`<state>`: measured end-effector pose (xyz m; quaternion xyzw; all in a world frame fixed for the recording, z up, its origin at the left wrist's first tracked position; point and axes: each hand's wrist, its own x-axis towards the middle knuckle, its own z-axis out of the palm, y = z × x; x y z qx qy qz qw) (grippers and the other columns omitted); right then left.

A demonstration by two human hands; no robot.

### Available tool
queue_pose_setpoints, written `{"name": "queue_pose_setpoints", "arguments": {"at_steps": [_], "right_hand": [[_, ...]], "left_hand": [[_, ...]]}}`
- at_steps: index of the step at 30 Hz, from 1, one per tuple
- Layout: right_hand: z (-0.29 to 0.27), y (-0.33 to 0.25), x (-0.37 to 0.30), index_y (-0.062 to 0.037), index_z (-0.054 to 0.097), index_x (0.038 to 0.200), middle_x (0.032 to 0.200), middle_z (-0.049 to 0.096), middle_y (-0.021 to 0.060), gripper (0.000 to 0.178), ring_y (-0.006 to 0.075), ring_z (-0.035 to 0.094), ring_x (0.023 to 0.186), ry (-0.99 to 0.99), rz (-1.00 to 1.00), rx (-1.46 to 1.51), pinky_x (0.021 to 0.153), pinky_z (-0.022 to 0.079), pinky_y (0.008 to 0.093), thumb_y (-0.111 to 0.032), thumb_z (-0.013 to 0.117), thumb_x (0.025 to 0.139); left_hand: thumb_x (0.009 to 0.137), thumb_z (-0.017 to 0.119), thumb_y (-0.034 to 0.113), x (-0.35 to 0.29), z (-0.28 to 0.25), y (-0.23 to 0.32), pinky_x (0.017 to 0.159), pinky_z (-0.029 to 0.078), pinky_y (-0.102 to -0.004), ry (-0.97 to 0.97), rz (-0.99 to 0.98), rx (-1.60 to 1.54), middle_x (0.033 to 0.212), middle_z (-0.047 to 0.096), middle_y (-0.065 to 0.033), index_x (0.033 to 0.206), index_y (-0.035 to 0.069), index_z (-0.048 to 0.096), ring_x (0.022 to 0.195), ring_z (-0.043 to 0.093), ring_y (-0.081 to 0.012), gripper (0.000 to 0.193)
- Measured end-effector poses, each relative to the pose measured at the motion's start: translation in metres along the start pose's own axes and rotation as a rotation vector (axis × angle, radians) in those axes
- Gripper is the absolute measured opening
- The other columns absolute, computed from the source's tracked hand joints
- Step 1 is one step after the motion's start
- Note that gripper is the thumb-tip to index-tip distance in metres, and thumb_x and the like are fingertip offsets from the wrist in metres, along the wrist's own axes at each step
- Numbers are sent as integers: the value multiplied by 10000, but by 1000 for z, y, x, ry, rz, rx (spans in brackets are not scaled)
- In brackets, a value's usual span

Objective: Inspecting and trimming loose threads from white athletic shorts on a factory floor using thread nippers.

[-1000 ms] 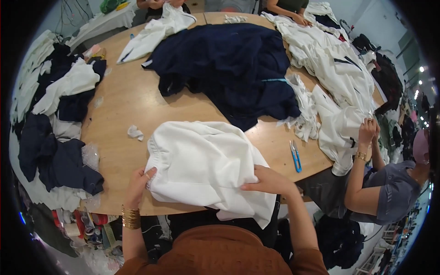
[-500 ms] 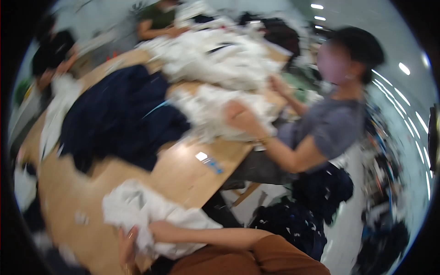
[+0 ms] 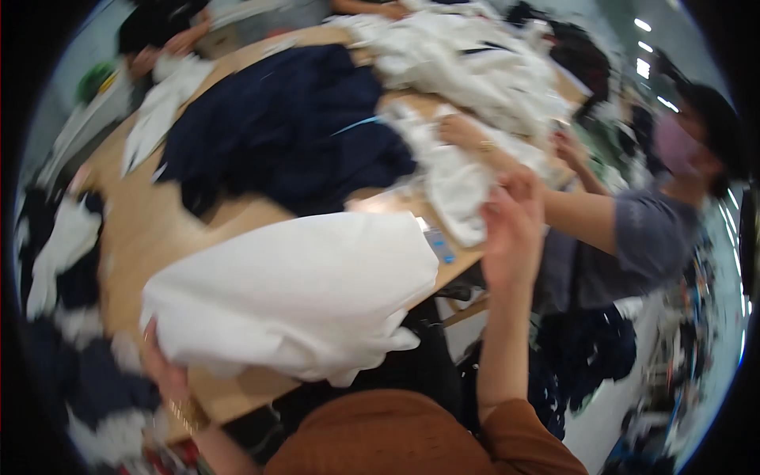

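A large piece of white cloth (image 3: 293, 297) spreads above the near edge of the table, its left end in my left hand (image 3: 166, 364). My thumb lies on that edge, and the cloth hides my other fingers. To the right of the cloth and apart from it, my right hand (image 3: 514, 229) is raised with its fingers bent together. Blur keeps me from making out anything between them. It overlaps a co-worker's forearm in the view; whether they touch I cannot tell.
Behind the cloth, a dark navy fabric heap (image 3: 277, 131) lies on the wooden table (image 3: 131, 229). White garments (image 3: 467, 67) pile up farther back. A masked co-worker (image 3: 633, 214) handles white cloth at the right. A small blue-and-white item (image 3: 441, 247) rests near the table edge. Dark fabric bundles (image 3: 590, 348) sit below, right.
The white cloth has gone from bunched to spread out. My right hand has moved from the cloth up and to the right. My left hand stays at its left end. The view has shifted.
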<state>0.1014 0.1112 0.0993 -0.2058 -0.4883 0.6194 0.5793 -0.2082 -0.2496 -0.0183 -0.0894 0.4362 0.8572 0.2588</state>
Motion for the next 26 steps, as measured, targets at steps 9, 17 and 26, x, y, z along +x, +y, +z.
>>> {"name": "queue_pose_setpoints", "arguments": {"at_steps": [9, 17, 26], "right_hand": [[9, 134, -133, -45, 397, 1250, 1196, 451, 179, 564, 330, 404, 1142, -888, -189, -1237, 932, 330, 431, -205, 648, 770], [-7, 117, -113, 16, 624, 957, 816, 631, 128, 321, 285, 595, 762, -790, 365, -804, 704, 453, 312, -148, 707, 694], [-104, -7, -68, -24, 664, 804, 763, 661, 95, 317, 254, 614, 690, -1202, 467, 658, 655, 453, 344, -308, 736, 682]], "left_hand": [[830, 568, 134, -14, 24, -41, 870, 432, -303, 11, 127, 323, 1131, 560, -75, 1180, -13, 487, 1015, 543, -180, 389], [887, 534, 221, -20, 53, -73, 833, 428, -275, -98, 147, 664, 1142, 549, -85, 1202, -33, 469, 984, 538, -154, 410], [905, 501, 234, -45, 113, -129, 648, 483, -245, -1097, -511, 1165, 816, 609, -35, 1004, 6, 587, 743, 587, -105, 263]]}}
